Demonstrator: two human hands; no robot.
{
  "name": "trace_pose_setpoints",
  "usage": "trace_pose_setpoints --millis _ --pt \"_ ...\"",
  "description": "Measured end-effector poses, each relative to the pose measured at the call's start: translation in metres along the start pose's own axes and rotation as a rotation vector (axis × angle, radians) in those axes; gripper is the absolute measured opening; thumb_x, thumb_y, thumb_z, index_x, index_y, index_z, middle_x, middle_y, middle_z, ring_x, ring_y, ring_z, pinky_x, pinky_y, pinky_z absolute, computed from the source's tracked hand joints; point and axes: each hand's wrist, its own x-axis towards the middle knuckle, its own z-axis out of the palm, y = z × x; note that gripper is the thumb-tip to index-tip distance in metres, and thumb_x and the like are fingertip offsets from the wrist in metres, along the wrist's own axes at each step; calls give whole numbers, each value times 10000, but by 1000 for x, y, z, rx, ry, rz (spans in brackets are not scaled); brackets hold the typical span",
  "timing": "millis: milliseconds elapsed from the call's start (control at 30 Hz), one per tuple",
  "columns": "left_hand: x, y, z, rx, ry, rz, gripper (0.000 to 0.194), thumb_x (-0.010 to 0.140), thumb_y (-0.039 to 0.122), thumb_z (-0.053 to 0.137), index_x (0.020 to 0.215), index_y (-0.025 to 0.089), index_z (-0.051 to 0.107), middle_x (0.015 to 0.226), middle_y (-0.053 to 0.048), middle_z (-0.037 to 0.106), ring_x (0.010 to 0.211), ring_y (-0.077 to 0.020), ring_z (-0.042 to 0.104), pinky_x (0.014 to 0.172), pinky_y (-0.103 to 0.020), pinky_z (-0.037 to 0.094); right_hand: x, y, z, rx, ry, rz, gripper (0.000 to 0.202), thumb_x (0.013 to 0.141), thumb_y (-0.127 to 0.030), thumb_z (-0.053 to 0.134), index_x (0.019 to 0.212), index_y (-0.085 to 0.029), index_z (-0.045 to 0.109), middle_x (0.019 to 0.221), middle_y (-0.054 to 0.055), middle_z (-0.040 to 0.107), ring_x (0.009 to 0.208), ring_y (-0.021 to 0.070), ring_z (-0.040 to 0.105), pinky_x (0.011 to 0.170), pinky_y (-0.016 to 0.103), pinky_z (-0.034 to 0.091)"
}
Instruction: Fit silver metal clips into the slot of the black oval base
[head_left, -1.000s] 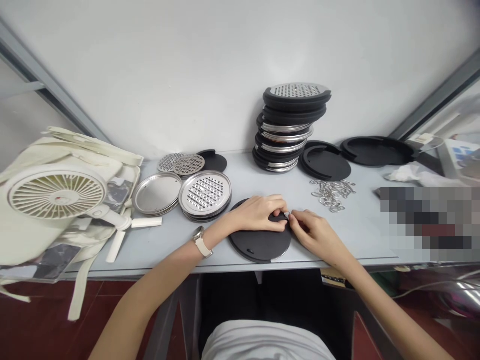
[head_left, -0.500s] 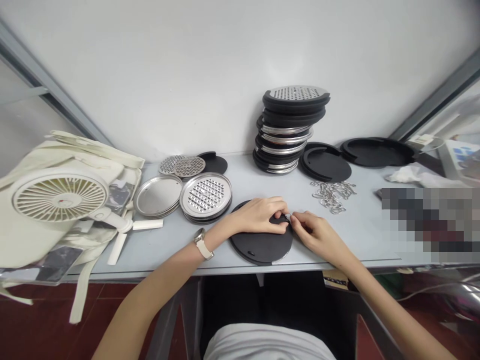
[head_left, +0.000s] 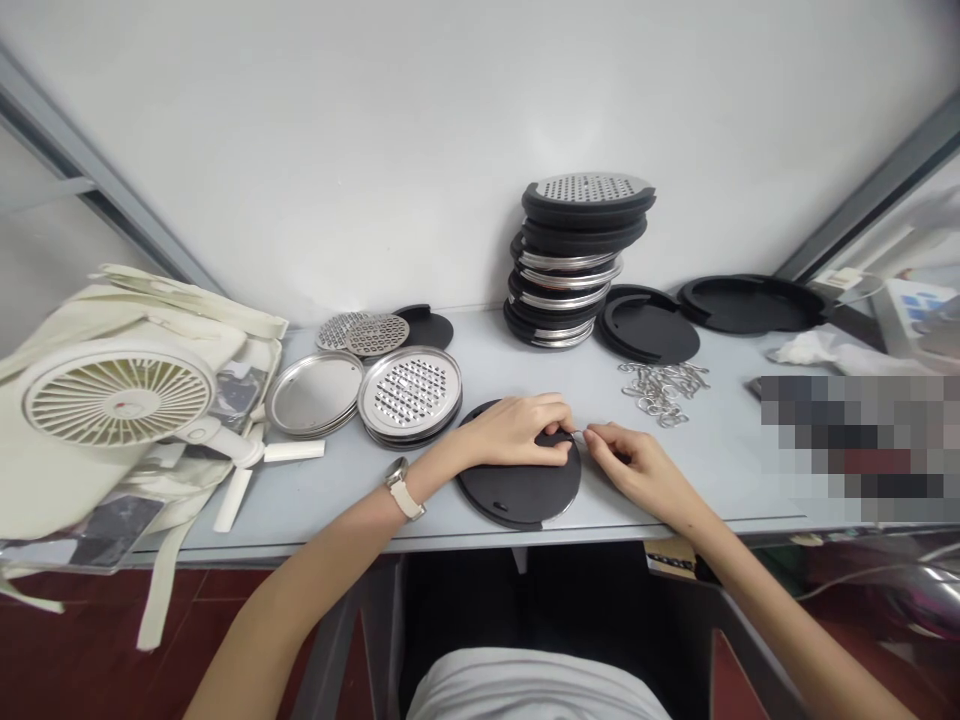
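A round black disc point(head_left: 517, 495) lies flat near the table's front edge. Across its upper part rests my left hand point(head_left: 521, 430), gripping the disc's upper right edge between thumb and fingers. Just right of that edge, my right hand point(head_left: 626, 462) pinches a small thin metal piece point(head_left: 577, 433), whose far end meets the disc by my left fingertips. Several similar metal hooks point(head_left: 664, 390) lie in a loose pile beyond my right hand. Left of the disc sits a stack of round metal graters point(head_left: 410, 392).
A tall stack of black and silver discs point(head_left: 574, 260) stands by the wall. Black trays point(head_left: 652, 325) lie to its right. Plain metal plates point(head_left: 311, 393), a white fan point(head_left: 120, 392) and a cream bag point(head_left: 45, 480) occupy the left. A pixelated patch covers the right side.
My right hand has drawn slightly away from my left fingertips, and more of the thin metal piece shows between them. My left hand keeps its grip on the disc.
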Motion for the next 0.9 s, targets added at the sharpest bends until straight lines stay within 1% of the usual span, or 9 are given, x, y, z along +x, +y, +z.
trace_pose_setpoints --millis 100,200,267,333,500,600,733,900 --pt "0 2 -1 -4 10 -13 141 806 285 575 894 188 524 820 14 515 705 -107 496 633 -220 375 0 -1 0 11 6 8 380 957 -394 337 632 -204 389 577 -33 402 572 134 428 564 255 340" --pt "-1 5 -2 -23 32 -37 229 782 254 590 985 204 497 787 35 505 686 -104 495 625 -220 379 1 -4 1 -4 16 -4 363 965 -384 327 666 -203 427 584 -28 433 566 138 447 561 256 345" --pt "-2 7 -2 -31 31 -51 276 776 240 586 1026 212 472 777 43 502 661 -100 489 612 -219 380 1 -5 2 -50 23 -31 351 966 -370 335 674 -206 439 580 -22 452 575 149 471 573 262 355" --pt "-2 9 -2 -31 20 -53 275 779 235 578 1028 215 464 785 40 507 650 -99 488 611 -220 384 1 -6 3 -103 22 -64 343 969 -354 340 680 -210 458 582 -10 480 597 165 500 590 269 369" --pt "-2 10 -1 -27 -1 -52 280 785 244 575 1039 218 460 817 30 533 691 -108 525 647 -225 401 1 -6 2 -148 6 -144 303 974 -308 335 770 -210 537 659 27 579 664 191 551 654 288 404" --pt "-1 11 -1 -1 -7 -74 264 791 264 575 1027 221 467 837 25 551 726 -121 545 662 -236 403 1 -5 1 -152 -5 -148 315 972 -296 338 741 -208 533 642 28 572 652 191 546 656 294 403" --pt "-1 13 -2 33 16 -90 243 799 292 571 1009 219 474 865 21 563 748 -131 553 665 -246 402 1 -5 1 -149 -10 -142 333 963 -291 350 677 -210 499 611 23 549 633 188 529 640 299 397" --pt "-1 14 -1 72 18 -96 222 805 309 569 989 210 494 908 4 570 758 -140 555 652 -251 396 1 -5 1 -133 -4 -132 312 939 -264 379 650 -213 485 602 23 545 631 186 516 619 298 390"
